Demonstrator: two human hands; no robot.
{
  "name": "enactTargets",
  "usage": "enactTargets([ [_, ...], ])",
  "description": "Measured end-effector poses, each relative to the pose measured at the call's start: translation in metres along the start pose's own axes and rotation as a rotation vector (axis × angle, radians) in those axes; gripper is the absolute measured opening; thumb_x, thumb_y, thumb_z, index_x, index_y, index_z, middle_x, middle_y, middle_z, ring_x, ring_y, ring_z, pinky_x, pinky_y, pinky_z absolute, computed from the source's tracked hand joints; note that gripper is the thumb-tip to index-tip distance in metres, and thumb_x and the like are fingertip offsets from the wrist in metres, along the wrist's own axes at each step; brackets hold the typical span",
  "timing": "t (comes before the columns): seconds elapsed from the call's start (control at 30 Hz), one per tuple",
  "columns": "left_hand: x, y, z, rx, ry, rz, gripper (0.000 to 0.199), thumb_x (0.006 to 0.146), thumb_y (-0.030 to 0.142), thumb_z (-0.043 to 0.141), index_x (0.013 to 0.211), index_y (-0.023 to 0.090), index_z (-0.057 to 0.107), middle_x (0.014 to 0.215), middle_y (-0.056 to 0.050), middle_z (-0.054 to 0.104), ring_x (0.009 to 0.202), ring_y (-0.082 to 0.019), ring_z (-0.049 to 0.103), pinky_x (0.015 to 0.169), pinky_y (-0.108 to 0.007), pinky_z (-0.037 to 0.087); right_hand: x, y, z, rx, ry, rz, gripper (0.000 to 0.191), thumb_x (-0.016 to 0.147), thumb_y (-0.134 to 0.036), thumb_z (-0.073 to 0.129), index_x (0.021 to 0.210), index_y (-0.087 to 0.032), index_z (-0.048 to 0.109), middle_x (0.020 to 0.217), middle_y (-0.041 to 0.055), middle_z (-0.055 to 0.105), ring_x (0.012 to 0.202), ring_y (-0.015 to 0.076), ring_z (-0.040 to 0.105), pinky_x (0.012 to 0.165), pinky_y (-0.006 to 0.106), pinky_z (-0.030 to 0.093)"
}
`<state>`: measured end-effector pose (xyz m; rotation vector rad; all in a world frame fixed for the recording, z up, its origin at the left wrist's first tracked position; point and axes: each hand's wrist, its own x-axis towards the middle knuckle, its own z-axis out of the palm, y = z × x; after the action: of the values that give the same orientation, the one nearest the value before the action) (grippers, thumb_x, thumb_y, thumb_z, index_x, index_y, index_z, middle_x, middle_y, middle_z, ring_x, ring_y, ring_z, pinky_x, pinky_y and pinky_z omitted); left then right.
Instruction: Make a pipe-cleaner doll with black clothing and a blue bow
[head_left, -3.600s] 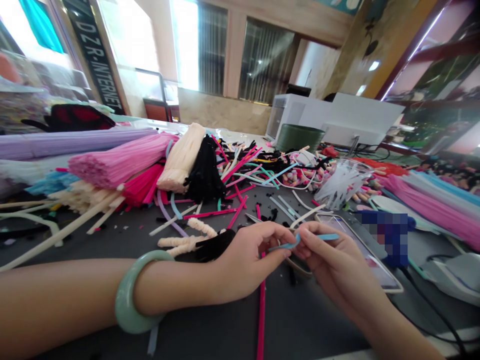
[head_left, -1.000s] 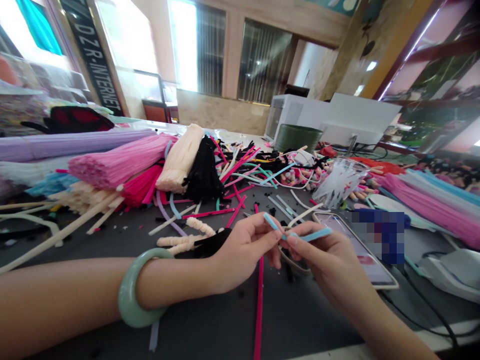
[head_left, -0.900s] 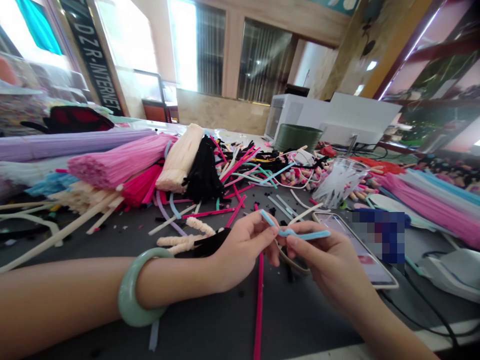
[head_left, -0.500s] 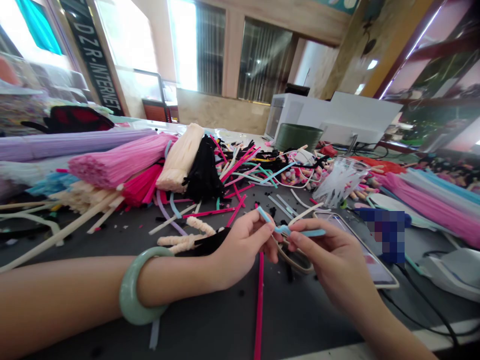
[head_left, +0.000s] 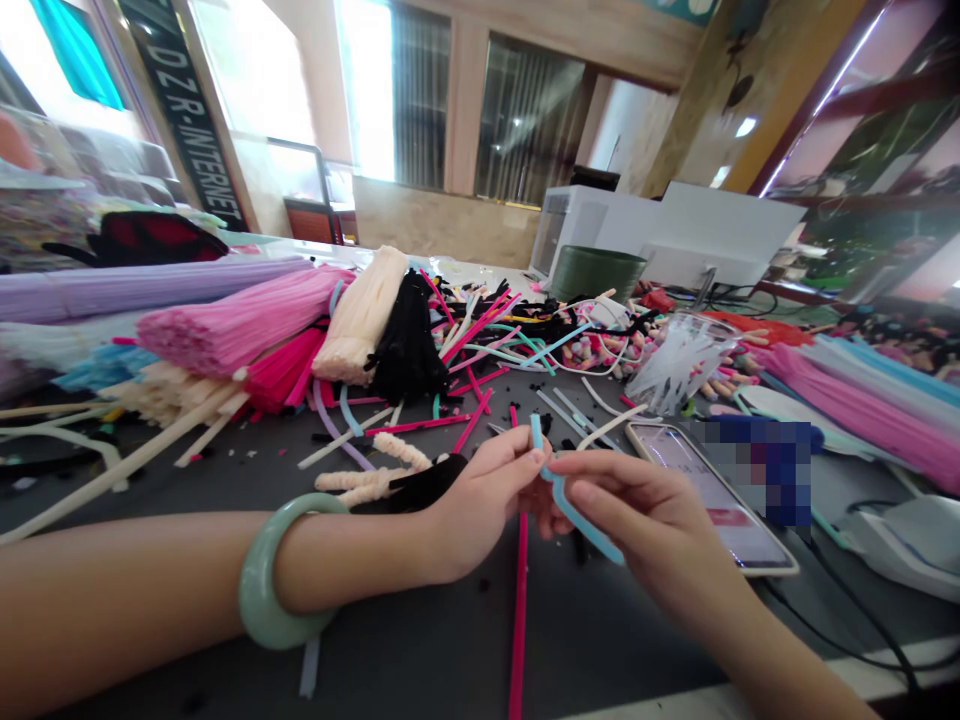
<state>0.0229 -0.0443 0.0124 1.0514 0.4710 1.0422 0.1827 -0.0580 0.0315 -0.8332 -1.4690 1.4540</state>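
A light blue pipe cleaner (head_left: 592, 530) is bent, one short end sticking up and the longer end slanting down to the right. My left hand (head_left: 495, 495), with a green bangle (head_left: 255, 580) on its wrist, pinches it near the bend between thumb and fingers. From the other side, my right hand (head_left: 645, 510) has its thumb and forefinger closed around the same strip. A grey pointed metal tip (head_left: 498, 428) shows just behind my left hand; the rest of it is hidden. Below the hands lies a dark pink pipe cleaner (head_left: 519, 610).
Pipe cleaner bundles, including pink (head_left: 240, 320), cream (head_left: 364, 320) and black (head_left: 409, 345), lie left. A coiled cream-and-black piece (head_left: 382, 475) is beside my left hand. At right are a phone (head_left: 720, 500), a blurred blue object (head_left: 784, 460) and a cup of clear sticks (head_left: 679, 365).
The light blue pipe cleaner has turned: its short end now points up and its long end hangs downward. My right fingers have shifted nearer the bend. A beige loop beneath the hands is out of sight.
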Motion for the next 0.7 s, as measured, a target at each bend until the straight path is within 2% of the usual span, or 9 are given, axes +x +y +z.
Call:
enactTargets([
  [0.17,0.0003,0.0008,0.0001,0.047,-0.001,0.003,0.021,0.089,0.033,0.051,0.079,0.015,0.046,0.069,0.000,0.050,0.057,-0.009,0.051,0.052,-0.021,0.042,0.0008,-0.0035,0.0027,-0.119,0.019,-0.045,0.011,0.078,-0.024,0.071,0.088,-0.020,0.070,0.071,0.0026,0.071,0.067,0.0173,0.068,0.067,0.029,0.053],
  [0.33,0.0002,0.0013,-0.0001,0.049,-0.024,0.009,0.019,0.089,0.030,0.052,0.079,0.015,0.047,0.070,0.001,0.048,0.057,-0.008,0.049,0.053,-0.021,0.042,0.0003,-0.0043,0.0034,-0.125,0.027,-0.047,0.006,0.077,-0.023,0.072,0.079,-0.020,0.068,0.069,0.0021,0.070,0.064,0.0175,0.069,0.064,0.029,0.053],
  [0.5,0.0005,0.0005,-0.0009,0.005,-0.029,-0.001,0.022,0.087,0.034,0.056,0.080,0.015,0.046,0.072,0.000,0.051,0.057,-0.009,0.051,0.053,-0.021,0.043,0.0007,-0.0006,0.0017,-0.241,0.076,-0.086,0.008,0.078,-0.023,0.070,0.085,-0.020,0.067,0.069,0.0018,0.071,0.063,0.0176,0.068,0.063,0.029,0.052],
  [0.7,0.0001,0.0004,-0.0001,-0.009,-0.021,-0.001,0.019,0.087,0.031,0.055,0.081,0.016,0.047,0.069,0.000,0.051,0.058,-0.009,0.052,0.054,-0.022,0.043,-0.0002,0.0013,0.0003,-0.360,0.111,-0.115,0.006,0.079,-0.023,0.069,0.085,-0.021,0.067,0.075,0.0020,0.073,0.064,0.0167,0.068,0.062,0.028,0.051],
])
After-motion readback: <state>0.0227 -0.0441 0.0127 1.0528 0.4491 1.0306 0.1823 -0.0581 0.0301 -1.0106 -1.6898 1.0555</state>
